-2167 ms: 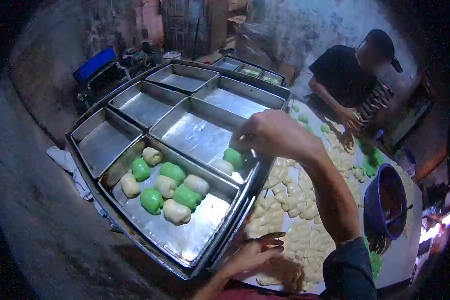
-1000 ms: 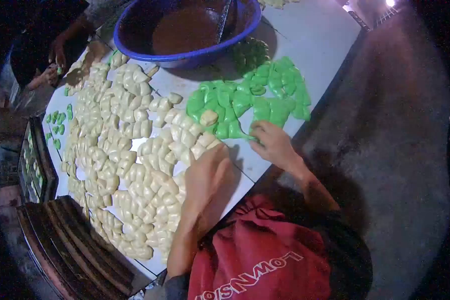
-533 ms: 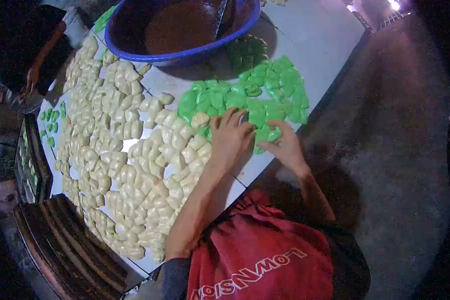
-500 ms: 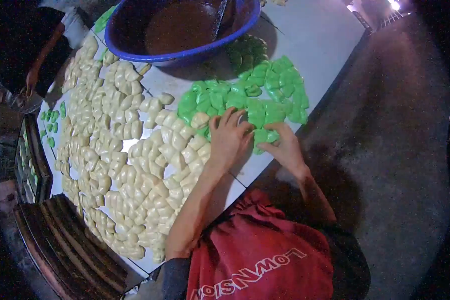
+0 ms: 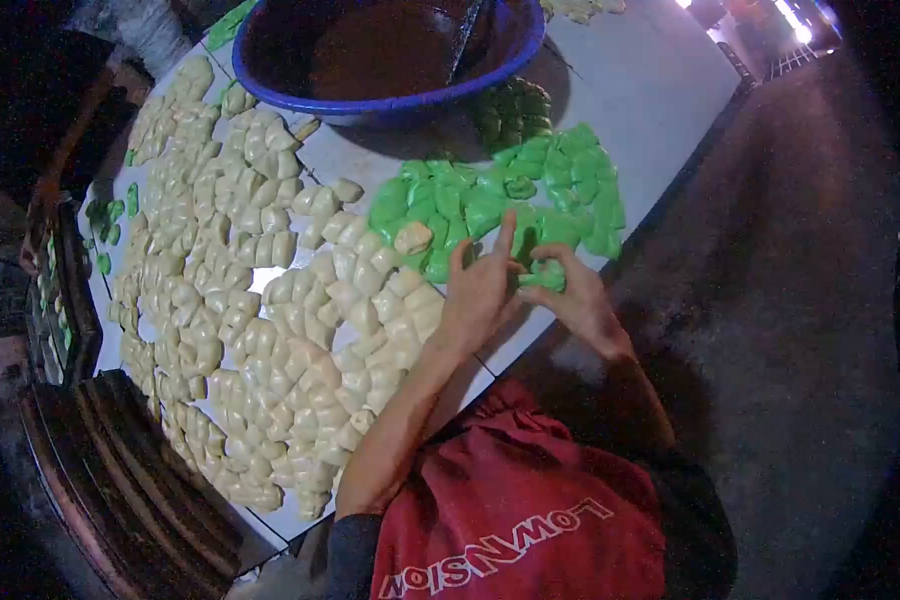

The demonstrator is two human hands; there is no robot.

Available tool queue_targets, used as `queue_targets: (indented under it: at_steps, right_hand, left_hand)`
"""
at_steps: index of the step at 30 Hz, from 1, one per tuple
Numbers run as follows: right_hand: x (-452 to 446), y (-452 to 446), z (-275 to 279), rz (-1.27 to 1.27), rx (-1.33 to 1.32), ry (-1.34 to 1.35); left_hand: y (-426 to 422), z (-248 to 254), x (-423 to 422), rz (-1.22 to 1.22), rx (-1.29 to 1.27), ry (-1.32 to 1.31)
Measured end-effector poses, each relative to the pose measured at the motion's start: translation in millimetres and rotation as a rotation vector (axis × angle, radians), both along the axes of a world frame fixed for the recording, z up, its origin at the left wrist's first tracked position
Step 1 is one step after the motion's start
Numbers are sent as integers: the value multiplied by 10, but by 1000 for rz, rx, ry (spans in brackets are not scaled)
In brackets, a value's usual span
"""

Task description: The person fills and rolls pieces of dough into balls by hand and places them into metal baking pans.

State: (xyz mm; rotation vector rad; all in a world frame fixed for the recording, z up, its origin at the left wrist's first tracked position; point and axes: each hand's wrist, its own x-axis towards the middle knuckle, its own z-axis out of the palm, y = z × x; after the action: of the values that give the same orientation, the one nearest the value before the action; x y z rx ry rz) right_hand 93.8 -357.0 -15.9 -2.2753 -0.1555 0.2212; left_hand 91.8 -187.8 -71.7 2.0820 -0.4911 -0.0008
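Observation:
Between my two hands, a small green dough piece (image 5: 543,276) is at the near edge of the green dough pieces (image 5: 450,200). My right hand (image 5: 585,305) pinches it between thumb and fingers. Beside it on the left, my left hand (image 5: 478,292) has its fingers spread, one pointing up, and its thumb side close to the piece; contact is unclear. Cream dough pieces (image 5: 280,350) cover much of the white table (image 5: 660,75) to the left. One cream piece (image 5: 413,238) lies on the green ones.
A blue basin (image 5: 390,104) of brown contents with a utensil stands at the far side. At the lower left are stacked dark trays (image 5: 135,480); another tray (image 5: 90,315) with dough is above them. Another person's arm (image 5: 75,145) reaches down at the far left.
My hands have gone from the large trays to the green dough. The green piece is now in my right hand's pinch, and a left finger has stretched upward. The other person's hand has moved down.

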Motion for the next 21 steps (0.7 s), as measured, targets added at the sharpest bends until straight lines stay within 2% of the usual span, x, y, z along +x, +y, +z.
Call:
queue_targets:
  at_steps: [3,8,11,12,13,15,19,21]
  right_hand:
    - [63,-98,-140,160,-111,48]
    - [-37,97,72,48,-206,-15]
    - [-59,109,-31,71,-132,-162]
    - [-27,95,-72,150,-167,-333]
    - [-19,61,-49,130,-152,-188]
    - [0,29,64,90,-121,104]
    - [71,-95,-94,19,370,303]
    - [52,-65,-43,111,147,130]
  left_hand:
    - [10,32,-52,35,16,-8]
    - [-13,-47,-84,117,41,-125]
    - [-46,-34,-110,161,37,-131]
    - [-33,-16,-115,138,82,-130]
    - [-20,10,-120,116,127,-128]
    - [-17,14,-144,147,64,-114]
    - [-4,-47,-164,170,100,-149]
    - [24,-77,-164,190,100,-135]
